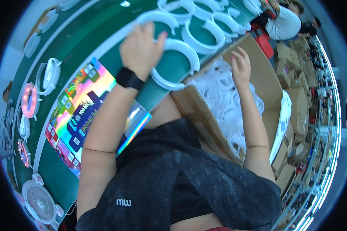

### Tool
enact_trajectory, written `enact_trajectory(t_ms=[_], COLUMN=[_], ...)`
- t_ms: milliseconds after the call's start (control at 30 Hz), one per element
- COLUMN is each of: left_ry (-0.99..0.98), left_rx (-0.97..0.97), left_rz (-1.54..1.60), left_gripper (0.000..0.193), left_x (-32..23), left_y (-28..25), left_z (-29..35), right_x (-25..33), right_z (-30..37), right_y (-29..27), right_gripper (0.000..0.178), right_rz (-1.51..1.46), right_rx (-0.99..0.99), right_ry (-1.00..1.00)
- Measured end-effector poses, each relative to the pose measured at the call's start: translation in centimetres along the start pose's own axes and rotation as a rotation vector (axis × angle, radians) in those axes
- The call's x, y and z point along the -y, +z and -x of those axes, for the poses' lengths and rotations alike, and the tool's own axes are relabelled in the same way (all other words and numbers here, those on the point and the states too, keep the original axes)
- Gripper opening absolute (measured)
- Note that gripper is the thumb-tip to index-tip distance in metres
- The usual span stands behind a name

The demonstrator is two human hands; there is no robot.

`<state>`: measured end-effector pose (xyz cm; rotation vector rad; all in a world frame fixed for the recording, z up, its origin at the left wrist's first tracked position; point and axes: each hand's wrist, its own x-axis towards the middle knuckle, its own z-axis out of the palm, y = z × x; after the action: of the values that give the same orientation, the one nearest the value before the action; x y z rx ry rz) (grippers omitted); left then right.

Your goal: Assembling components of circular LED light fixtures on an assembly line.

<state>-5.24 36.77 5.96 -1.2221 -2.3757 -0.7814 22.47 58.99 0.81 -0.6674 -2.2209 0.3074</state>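
Observation:
My left hand (141,50), with a black band on its wrist, is over the green table at the end of a white C-shaped plastic ring (157,16). Its fingertips overlap that ring and its thumb stands apart; whether they touch is unclear. Just right of this hand lies a second white C-shaped ring (189,54). My right hand (241,69) is raised above an open cardboard box (198,107) full of white translucent curved pieces (225,104). Its fingers are slightly bent and spread, with nothing in them.
Several more white rings (204,38) lie at the far side. A shiny printed sheet (81,111) is under my left forearm. Along the left stand a white fan (38,202) and a pink-lit ring device (29,100). Stacked cartons (298,104) and a seated person (285,23) are at right.

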Motion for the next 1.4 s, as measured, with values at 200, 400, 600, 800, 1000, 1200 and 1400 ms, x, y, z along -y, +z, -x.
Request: enact_trajectory(t_ms=[200, 400, 600, 800, 1000, 1200, 1400], left_ry=[-0.071, -0.139, -0.249, 0.055, 0.252, 0.086, 0.090], left_rx=[0.084, 0.079, 0.552, 0.171, 0.510, 0.612, 0.704], left_rz=[0.219, 0.628, 0.227, 0.636, 0.938, 1.216, 1.140], left_gripper=[0.070, 0.083, 0.081, 0.076, 0.098, 0.113, 0.115], left_x=[6.0, 3.3, 2.7, -3.4, -6.8, -8.8, -10.0], left_y=[6.5, 7.3, 3.9, -5.0, -1.9, 1.3, -0.2], left_z=[0.7, 1.6, 0.4, -0.9, 3.7, 5.8, 6.9], right_x=[-5.5, -6.7, -9.0, 0.8, 8.9, 9.1, 11.8], right_z=[11.9, 15.8, 15.7, 4.4, -3.4, -3.0, -3.6], right_y=[-3.8, -4.4, -0.9, -4.0, -7.4, -7.7, -8.6], right_gripper=[0.082, 0.105, 0.084, 0.045, 0.029, 0.026, 0.032], right_rz=[0.173, -0.021, 0.095, 0.499, 0.295, -0.144, -0.512], right_rx=[0.989, 0.611, 0.761, 0.259, -0.040, -0.005, -0.097], right_ry=[0.636, 1.202, 1.257, 0.034, -0.148, 0.099, 0.438])
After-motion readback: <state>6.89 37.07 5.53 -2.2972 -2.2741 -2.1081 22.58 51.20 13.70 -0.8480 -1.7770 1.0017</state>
